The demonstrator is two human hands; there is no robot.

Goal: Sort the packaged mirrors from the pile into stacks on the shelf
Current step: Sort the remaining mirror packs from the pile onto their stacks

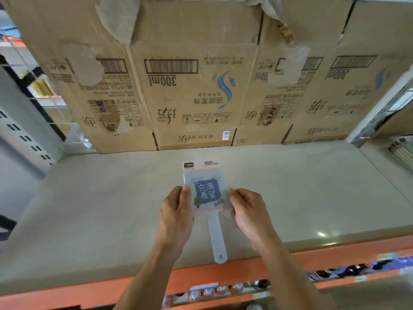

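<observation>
While both hands grip it, the packaged mirror (206, 193) sits at the middle of the shelf (89, 209), roughly halfway between the back and the front edge. Whether it rests flat on the surface or is held just above it cannot be told. Its square head, printed with a blue label, points toward the back; its pale handle points toward the person and ends near the orange front rail (223, 276).

The left hand (176, 211) pinches the left edge of the package, thumb on top and fingers curled beside it. The right hand (248, 211) holds the right edge in the same way, fingers curled around the rim.

Cardboard boxes (190, 86), printed upside down with "300ml" and barcodes, stand in a row along the back of the shelf, well apart from the mirror. At the far right lies a stack of flat items (402, 151), blurred. Below the rail, small goods (210, 293) fill a lower shelf.
</observation>
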